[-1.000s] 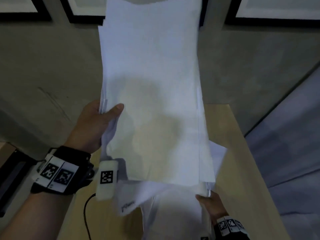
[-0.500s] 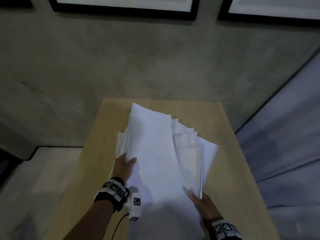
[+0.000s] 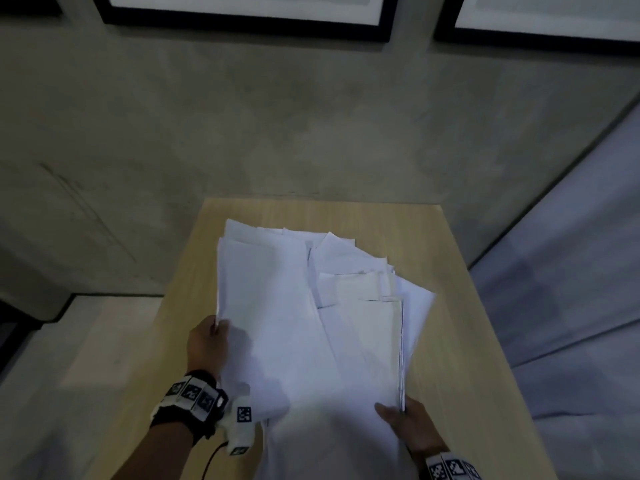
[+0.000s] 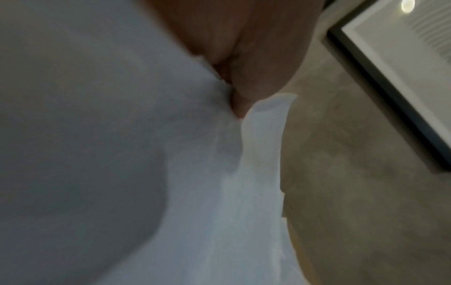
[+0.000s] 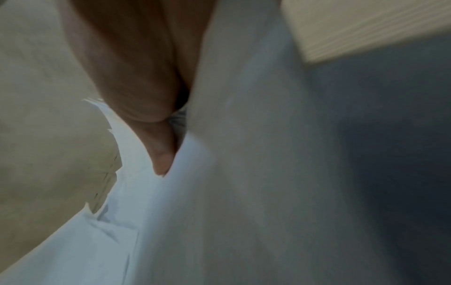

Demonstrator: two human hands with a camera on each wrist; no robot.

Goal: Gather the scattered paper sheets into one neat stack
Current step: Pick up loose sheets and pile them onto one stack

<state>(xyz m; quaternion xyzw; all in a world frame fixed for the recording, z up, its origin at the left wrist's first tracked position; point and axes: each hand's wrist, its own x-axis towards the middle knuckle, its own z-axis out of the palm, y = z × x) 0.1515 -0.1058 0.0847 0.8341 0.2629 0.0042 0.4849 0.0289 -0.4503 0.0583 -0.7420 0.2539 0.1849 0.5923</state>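
A loose pile of white paper sheets point(image 3: 294, 306) lies fanned on the light wooden table point(image 3: 460, 306), its far corners out of line. My left hand point(image 3: 207, 341) grips the pile's left edge, thumb on top. My right hand point(image 3: 408, 427) pinches the near right corner of a thinner bundle of sheets point(image 3: 381, 341). In the left wrist view, paper point(image 4: 122, 154) fills the picture under my left hand point(image 4: 241, 81). The right wrist view shows my right hand point(image 5: 156, 135) tucked into the sheets' edges point(image 5: 244, 192).
The table stands against a grey concrete wall point(image 3: 311, 116) with black-framed pictures point(image 3: 242, 12) above. A pale sloping surface point(image 3: 571, 306) runs along the table's right side. A cable point(image 3: 207, 459) hangs from my left wrist device. Floor lies to the left.
One second ago both hands held the stack upright near the camera. They have since lowered it flat onto the table, and the sheets have spread into a fan.
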